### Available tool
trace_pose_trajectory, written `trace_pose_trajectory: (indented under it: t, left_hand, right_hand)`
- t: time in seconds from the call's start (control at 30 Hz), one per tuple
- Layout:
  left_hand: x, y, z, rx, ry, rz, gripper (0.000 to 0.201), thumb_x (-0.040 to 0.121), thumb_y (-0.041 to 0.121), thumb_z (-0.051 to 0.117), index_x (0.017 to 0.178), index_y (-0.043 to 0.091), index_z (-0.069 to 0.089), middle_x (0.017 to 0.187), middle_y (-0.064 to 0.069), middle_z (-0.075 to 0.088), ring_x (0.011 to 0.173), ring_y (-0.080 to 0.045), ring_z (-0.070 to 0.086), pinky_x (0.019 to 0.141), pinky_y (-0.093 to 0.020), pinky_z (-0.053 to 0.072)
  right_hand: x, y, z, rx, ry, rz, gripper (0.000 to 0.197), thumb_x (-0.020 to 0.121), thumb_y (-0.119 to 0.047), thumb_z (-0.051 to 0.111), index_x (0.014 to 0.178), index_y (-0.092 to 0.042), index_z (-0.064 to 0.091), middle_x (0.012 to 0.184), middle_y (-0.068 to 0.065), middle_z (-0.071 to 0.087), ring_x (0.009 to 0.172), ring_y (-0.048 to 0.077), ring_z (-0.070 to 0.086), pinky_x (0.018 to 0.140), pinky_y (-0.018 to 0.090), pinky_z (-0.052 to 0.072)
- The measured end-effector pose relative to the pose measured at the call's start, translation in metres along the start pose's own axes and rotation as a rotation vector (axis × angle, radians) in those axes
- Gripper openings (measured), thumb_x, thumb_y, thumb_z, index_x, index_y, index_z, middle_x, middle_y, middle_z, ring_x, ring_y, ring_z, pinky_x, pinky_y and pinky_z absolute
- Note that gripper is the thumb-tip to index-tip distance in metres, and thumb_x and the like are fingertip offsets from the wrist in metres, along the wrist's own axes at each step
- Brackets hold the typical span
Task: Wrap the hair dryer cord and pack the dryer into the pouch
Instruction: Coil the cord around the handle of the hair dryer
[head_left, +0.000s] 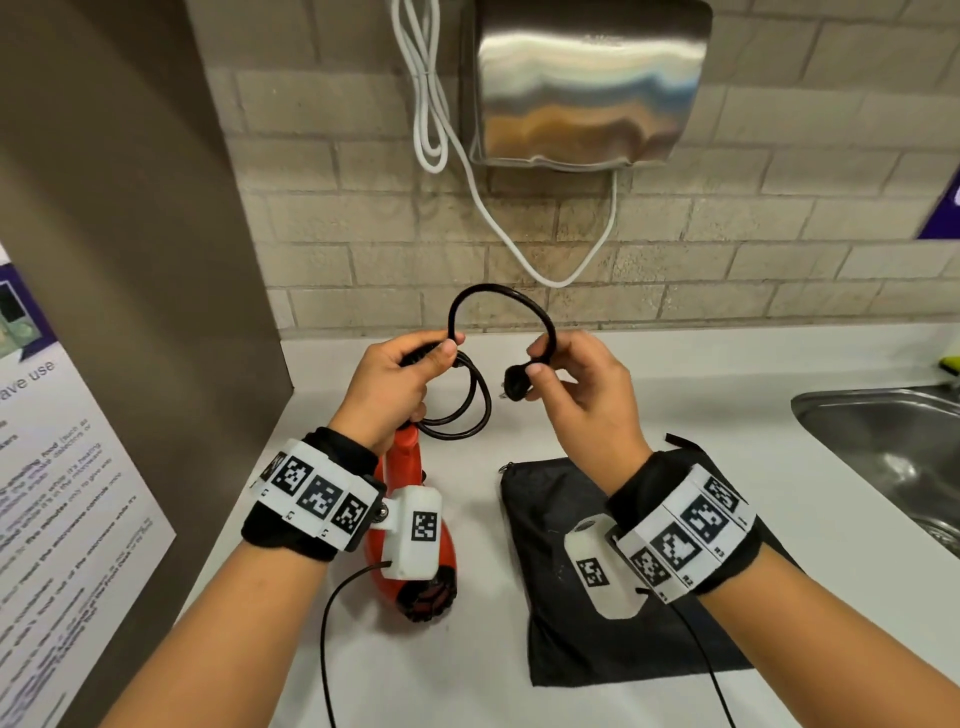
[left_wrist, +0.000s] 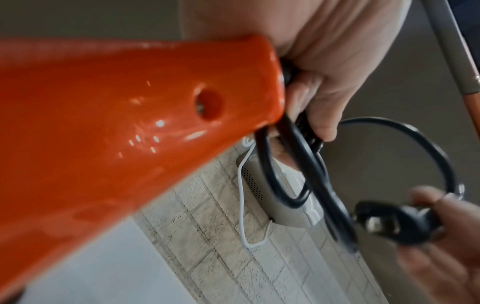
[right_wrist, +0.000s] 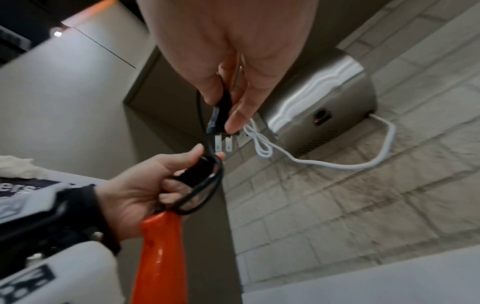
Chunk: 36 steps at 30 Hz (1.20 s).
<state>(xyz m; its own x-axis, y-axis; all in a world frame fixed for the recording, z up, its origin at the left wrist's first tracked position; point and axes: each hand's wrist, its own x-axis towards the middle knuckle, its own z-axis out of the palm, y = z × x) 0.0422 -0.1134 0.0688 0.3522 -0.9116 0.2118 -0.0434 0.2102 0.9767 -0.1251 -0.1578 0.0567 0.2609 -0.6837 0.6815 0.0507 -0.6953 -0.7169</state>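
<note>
Orange hair dryer (head_left: 410, 519): being held above the white counter (head_left: 675, 415) by the left hand (head_left: 395, 389), whose fingers are being kept curled round the handle end and coiled black cord (head_left: 467, 405). Plug (head_left: 517, 375): being pinched by the right hand (head_left: 582, 395). Black pouch (head_left: 561, 649): being left flat on the counter, near a steel sink (head_left: 883, 441).
</note>
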Motion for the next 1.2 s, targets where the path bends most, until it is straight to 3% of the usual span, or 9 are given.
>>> trace_pose_trajectory:
  t: [0.17,0.37,0.5,0.6,0.7,0.83,0.97,1.07,1.2]
  left_hand:
    - [0.0,-0.001,0.002,0.01,-0.038,-0.008,0.011,0.087,0.02,0.058,0.089,0.024,0.068,0.058,0.011,0.064,0.034,-0.005,0.023,0.034,-0.013,0.022]
    - [-0.005,0.0,0.004,0.082,-0.113,-0.017,0.019,0.087,0.022,0.057,0.1,0.013,0.068,0.069,0.0,0.061,0.034,-0.004,0.028,0.033,-0.014,0.025]
    - [-0.01,0.002,0.006,0.091,-0.234,-0.009,0.021,0.088,0.016,0.054,0.106,0.013,0.064,0.081,-0.014,0.053,0.032,-0.002,0.028,0.033,-0.015,0.028]
    - [-0.011,0.002,0.005,0.091,-0.239,0.001,0.027,0.088,0.011,0.054,0.11,0.024,0.062,0.066,-0.004,0.053,0.034,-0.002,0.028,0.033,-0.016,0.029]
    - [-0.01,0.004,0.002,0.07,-0.216,-0.001,0.025,0.088,0.01,0.053,0.1,0.03,0.063,0.057,0.012,0.06,0.034,-0.003,0.028,0.033,-0.015,0.029]
    - [-0.009,0.005,-0.002,0.038,-0.16,-0.011,0.021,0.09,0.012,0.051,0.106,0.018,0.064,0.066,0.01,0.063,0.034,-0.002,0.026,0.033,-0.015,0.027]
    - [-0.011,0.007,-0.005,0.067,-0.219,-0.019,0.019,0.092,0.012,0.048,0.086,0.019,0.064,0.056,0.017,0.062,0.035,-0.002,0.023,0.034,-0.014,0.026]
    - [-0.012,0.008,-0.003,0.081,-0.24,-0.022,0.017,0.089,0.011,0.052,0.081,0.018,0.065,0.056,0.014,0.063,0.034,-0.002,0.025,0.034,-0.014,0.027]
    - [-0.011,0.009,0.001,0.094,-0.223,-0.004,0.011,0.077,0.008,0.065,0.075,0.02,0.066,0.062,0.012,0.064,0.033,-0.003,0.032,0.032,-0.014,0.028]
  right_hand:
    - [-0.005,-0.005,0.019,0.049,-0.129,0.001,0.032,0.079,-0.003,0.065,0.079,-0.033,0.055,0.084,-0.004,0.058,0.08,0.014,0.064,0.07,0.023,0.056]
    - [-0.007,0.01,0.034,-0.289,-0.079,-0.062,0.028,0.07,-0.006,0.073,0.079,-0.016,0.049,0.077,-0.017,0.041,0.072,-0.007,0.044,0.068,0.005,0.037]
    - [0.002,0.018,0.041,-0.136,-0.038,0.039,0.036,0.073,0.006,0.061,0.095,-0.014,0.04,0.085,0.001,0.051,0.075,0.004,0.052,0.066,0.011,0.041]
    - [0.003,0.025,0.045,-0.112,-0.205,0.107,0.04,0.077,0.007,0.047,0.115,-0.005,0.039,0.076,-0.007,0.052,0.067,-0.001,0.056,0.061,0.011,0.043]
    - [-0.011,0.029,0.041,-0.103,-0.331,0.118,0.038,0.087,-0.014,0.043,0.124,-0.009,0.037,0.069,0.001,0.052,0.063,0.013,0.053,0.062,0.027,0.045]
    - [-0.026,0.043,0.019,-0.381,-0.521,-0.035,0.044,0.088,-0.045,0.03,0.1,-0.007,0.049,0.062,-0.011,0.045,0.054,0.009,0.041,0.058,0.028,0.036]
    - [-0.029,0.065,-0.003,-0.527,-0.623,0.093,0.035,0.097,-0.03,0.032,0.089,-0.005,0.055,0.058,-0.006,0.047,0.053,0.011,0.044,0.058,0.028,0.039]
    - [-0.03,0.071,-0.012,-0.552,-0.598,0.227,0.032,0.098,-0.023,0.035,0.094,-0.004,0.06,0.056,-0.015,0.042,0.053,-0.001,0.042,0.057,0.012,0.033]
    - [-0.025,0.064,-0.009,-0.495,-0.617,0.308,0.025,0.097,-0.02,0.035,0.101,-0.012,0.059,0.06,-0.01,0.047,0.057,0.012,0.048,0.063,0.022,0.041]
